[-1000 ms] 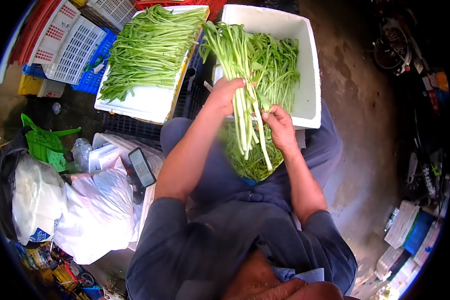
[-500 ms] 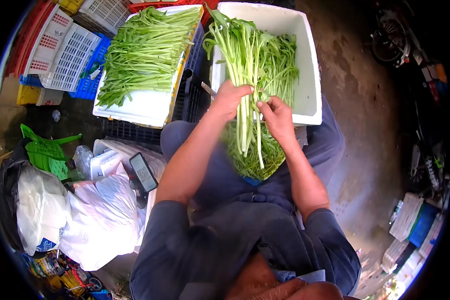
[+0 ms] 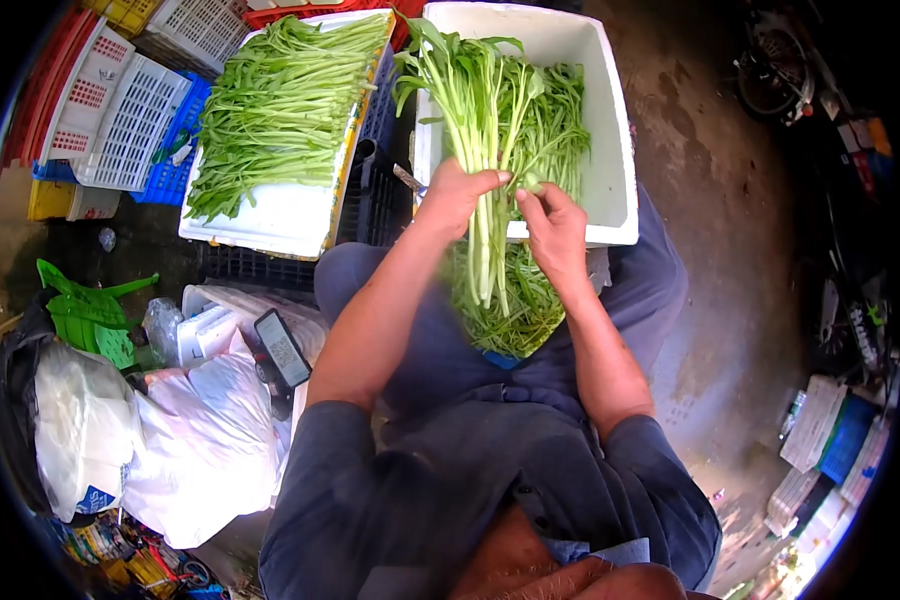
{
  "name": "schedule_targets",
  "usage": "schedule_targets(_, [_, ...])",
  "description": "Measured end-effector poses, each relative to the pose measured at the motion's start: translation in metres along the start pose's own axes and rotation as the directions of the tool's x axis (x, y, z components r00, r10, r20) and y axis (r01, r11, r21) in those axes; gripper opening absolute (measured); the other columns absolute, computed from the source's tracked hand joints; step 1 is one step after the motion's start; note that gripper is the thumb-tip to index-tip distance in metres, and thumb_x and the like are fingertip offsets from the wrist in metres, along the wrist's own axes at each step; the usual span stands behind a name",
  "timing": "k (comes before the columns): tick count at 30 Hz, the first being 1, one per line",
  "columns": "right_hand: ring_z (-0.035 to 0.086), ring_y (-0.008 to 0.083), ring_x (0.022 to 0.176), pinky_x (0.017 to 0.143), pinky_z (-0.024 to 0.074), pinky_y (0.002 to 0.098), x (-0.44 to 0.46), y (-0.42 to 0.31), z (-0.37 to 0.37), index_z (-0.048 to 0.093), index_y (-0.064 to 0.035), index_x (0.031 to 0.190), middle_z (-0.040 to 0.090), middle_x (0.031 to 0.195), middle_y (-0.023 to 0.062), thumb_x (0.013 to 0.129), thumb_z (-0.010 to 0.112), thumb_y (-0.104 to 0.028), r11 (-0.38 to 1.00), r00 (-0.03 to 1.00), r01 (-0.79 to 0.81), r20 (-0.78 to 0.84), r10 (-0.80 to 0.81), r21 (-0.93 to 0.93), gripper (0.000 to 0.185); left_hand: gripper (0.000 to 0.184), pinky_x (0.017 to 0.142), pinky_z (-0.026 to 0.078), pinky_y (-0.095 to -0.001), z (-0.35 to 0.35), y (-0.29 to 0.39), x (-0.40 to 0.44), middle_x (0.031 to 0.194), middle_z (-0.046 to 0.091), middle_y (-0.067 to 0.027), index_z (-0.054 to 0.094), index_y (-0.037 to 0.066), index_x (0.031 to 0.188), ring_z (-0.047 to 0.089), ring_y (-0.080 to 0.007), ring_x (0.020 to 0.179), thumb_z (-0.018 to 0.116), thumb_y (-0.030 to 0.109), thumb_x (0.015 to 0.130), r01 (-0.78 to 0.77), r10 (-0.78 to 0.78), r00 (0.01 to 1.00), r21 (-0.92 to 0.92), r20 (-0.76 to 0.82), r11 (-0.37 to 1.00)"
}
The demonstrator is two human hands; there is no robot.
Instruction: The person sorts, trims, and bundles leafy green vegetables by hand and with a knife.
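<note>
My left hand [image 3: 457, 198] is wrapped round a bunch of water spinach [image 3: 478, 110], its leaves pointing away from me and pale stem ends hanging toward my lap. Close beside it, my right hand [image 3: 553, 225] is closed, thumb and finger pinching a water spinach leaf [image 3: 533, 184] at the bunch's right side. Behind the bunch stands a white foam box [image 3: 610, 130] with more water spinach [image 3: 567, 125] in it. Below the hands, between my legs, a heap of green trimmings [image 3: 510, 325] fills a container whose blue edge shows.
At the left, a foam lid [image 3: 260, 222] carries neatly laid water spinach [image 3: 285, 100] above black crates. Stacked plastic baskets [image 3: 135, 120] stand farther left. Nearer me are a phone [image 3: 282, 347], white bags [image 3: 205, 440] and a green plastic piece [image 3: 85, 310]. Bikes [image 3: 775, 70] stand at the right.
One long stem hung apart from the bunch near my right hand; now it no longer hangs there. My right hand has shifted only slightly. The whole view has moved a little.
</note>
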State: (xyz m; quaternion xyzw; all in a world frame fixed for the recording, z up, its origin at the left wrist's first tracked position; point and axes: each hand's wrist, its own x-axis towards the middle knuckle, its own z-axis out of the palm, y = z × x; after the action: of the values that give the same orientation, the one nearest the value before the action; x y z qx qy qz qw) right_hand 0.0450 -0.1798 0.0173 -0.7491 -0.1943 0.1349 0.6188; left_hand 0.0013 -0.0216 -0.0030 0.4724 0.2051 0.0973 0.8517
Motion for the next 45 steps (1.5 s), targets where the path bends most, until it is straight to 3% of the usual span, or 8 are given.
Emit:
schedule_targets(10, [0.048,0.0139,0.052,0.049,0.0405,0.0342,0.018,0.01,0.015,0.061,0.0028,0.078,0.055,0.058,0.0089,0.092,0.069,-0.017,0.988,0.998,-0.051,-0.053,0.044,-0.148,0.025,0.026,0.077,0.053,-0.0314,0.004,0.005,-0.007,0.098,0.072,-0.0104,0.066,-0.005,0.112,0.067,-0.0173,0.086,0.066,-0.003,0.085,-0.013,0.013,1.0,0.028,-0.007,1.0])
schedule_targets(17, [0.055,0.0178,0.065,0.059,0.0451,0.0333,-0.02,0.021,0.01,0.062,0.0004,0.089,0.061,0.074,0.0088,0.09,0.065,-0.008,0.887,0.926,0.37,0.184,-0.33,-0.275,0.009,0.029,0.072,0.055,-0.0325,-0.009,-0.009,0.007,0.096,0.07,-0.0113,0.064,-0.005,0.114,0.068,-0.0192,0.08,0.067,-0.003,0.085,0.005,-0.003,0.997,0.023,-0.081,1.0])
schedule_targets(24, [0.064,0.0371,0.073,0.065,0.0492,0.0438,-0.064,0.058,-0.06,0.066,0.0013,0.097,0.064,0.083,0.0205,0.088,0.069,-0.015,0.83,0.955,0.121,0.292,0.052,-0.545,0.018,0.037,0.066,0.059,-0.0341,-0.006,0.009,-0.004,0.096,0.069,-0.0102,0.063,-0.003,0.12,0.069,-0.0204,0.076,0.07,0.004,0.085,0.099,-0.096,0.994,-0.083,0.043,0.992])
schedule_targets(27, [0.067,0.0401,0.085,0.073,0.0528,0.0433,-0.066,0.068,-0.091,0.066,0.0004,0.105,0.069,0.092,0.0219,0.088,0.07,-0.017,0.57,0.69,0.301,0.587,0.423,-0.764,0.024,0.038,0.069,0.06,-0.0361,-0.009,0.004,-0.001,0.096,0.069,-0.0106,0.065,-0.003,0.119,0.069,-0.0202,0.076,0.072,0.007,0.084,0.094,-0.086,0.994,-0.118,0.071,0.989])
schedule_targets(30, [0.067,0.041,0.098,0.084,0.0539,0.0431,-0.035,0.033,-0.082,0.064,0.0017,0.118,0.07,0.101,0.0231,0.091,0.068,-0.017,0.779,0.96,0.167,0.28,0.012,-0.604,0.033,0.038,0.07,0.06,-0.0353,-0.003,0.009,-0.005,0.097,0.069,-0.011,0.064,-0.004,0.12,0.069,-0.0203,0.078,0.072,0.007,0.084,0.195,-0.177,0.977,-0.159,0.122,0.968])
schedule_targets(33, [0.067,0.0397,0.098,0.086,0.0525,0.0423,0.007,-0.001,-0.052,0.06,0.0029,0.126,0.068,0.104,0.0244,0.095,0.063,-0.014,0.812,0.912,0.409,0.146,-0.384,-0.416,0.036,0.036,0.075,0.058,-0.0351,0.0,0.01,-0.007,0.101,0.07,-0.0105,0.064,-0.004,0.119,0.068,-0.0201,0.086,0.07,0.005,0.084,0.208,-0.192,0.971,-0.105,0.145,0.972])
schedule_targets(40, [0.067,0.038,0.081,0.072,0.0515,0.0416,0.023,0.011,-0.024,0.071,-0.0012,0.106,0.07,0.093,0.0212,0.096,0.062,-0.017,0.937,0.953,0.207,0.276,-0.127,-0.282,0.021,0.027,0.066,0.056,-0.0327,-0.002,0.009,-0.012,0.093,0.069,-0.0111,0.066,-0.004,0.111,0.067,-0.0194,0.077,0.068,0.003,0.085,0.146,-0.143,0.987,-0.024,0.073,0.989])
schedule_targets(45, [0.044,0.0064,0.061,0.055,0.0394,0.0266,0.0,0.023,-0.031,0.071,0.0006,0.097,0.057,0.067,0.0024,0.097,0.061,-0.012,0.993,0.951,-0.1,0.286,0.115,-0.068,0.016,0.026,0.062,0.054,-0.0318,0.005,-0.003,-0.009,0.089,0.067,-0.0113,0.065,-0.006,0.108,0.066,-0.0184,0.072,0.071,-0.001,0.083,0.171,-0.179,0.979,0.091,0.101,0.981])
